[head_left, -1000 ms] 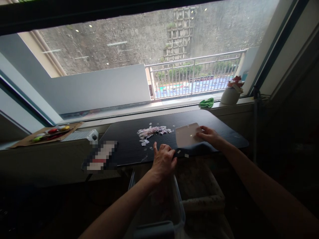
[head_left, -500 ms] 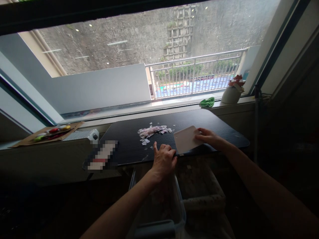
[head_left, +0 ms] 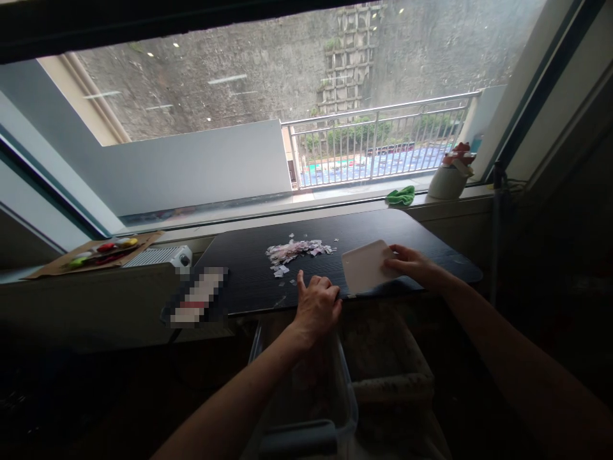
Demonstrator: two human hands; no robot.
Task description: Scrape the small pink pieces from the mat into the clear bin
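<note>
My right hand (head_left: pixel 416 265) grips a flat white plastic scraper (head_left: pixel 364 267) by its right edge, thumb on the near face. The scraper is tilted up over the front part of a dark tabletop (head_left: pixel 383 227). My left hand (head_left: pixel 317 303) is at the table's front edge, its thumb and fingers bent together while one finger sticks out toward a heap of small paper scraps (head_left: pixel 299 251). What the bent fingers hold, if anything, is hidden. A few scraps lie apart from the heap, one of them at the front edge below the scraper.
Below the table edge is a clear plastic bin (head_left: pixel 352 409), with a worn stool (head_left: pixel 393 386) at its right. A blurred-out item (head_left: pixel 198 297) occupies the table's left end. On the windowsill are a green cloth (head_left: pixel 401 196) and a pale spray bottle (head_left: pixel 447 182).
My right hand has drawn the scraper slightly to the right, away from my left hand. The left hand and the paper heap look almost unchanged; the view has shifted a little.
</note>
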